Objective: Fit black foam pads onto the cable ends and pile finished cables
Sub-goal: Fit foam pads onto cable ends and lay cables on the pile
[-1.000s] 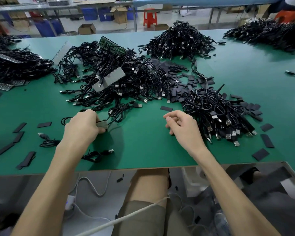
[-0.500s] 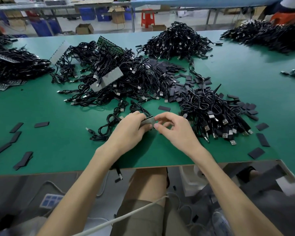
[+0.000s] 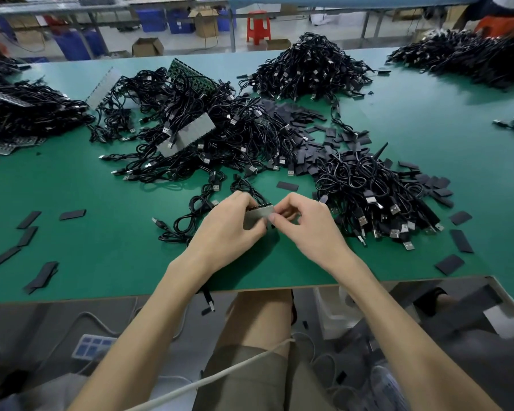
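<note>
Under both hands: green tabletop (image 3: 101, 256). Beyond hands: big tangled heap of black USB cables (image 3: 220, 137); smaller cable pile (image 3: 377, 197) just right of right hand (image 3: 312, 229). Scattered either side: flat black rectangular foam pads (image 3: 287, 186). In left hand (image 3: 229, 232) grip: small grey flat strip (image 3: 257, 216), dark toothed top edge; right hand pinches its right end, hands nearly touching.

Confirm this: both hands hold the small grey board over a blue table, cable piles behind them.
Wrong colour: the table is green, not blue. In the head view the left hand and right hand hold the small grey board, cable piles behind them.
</note>
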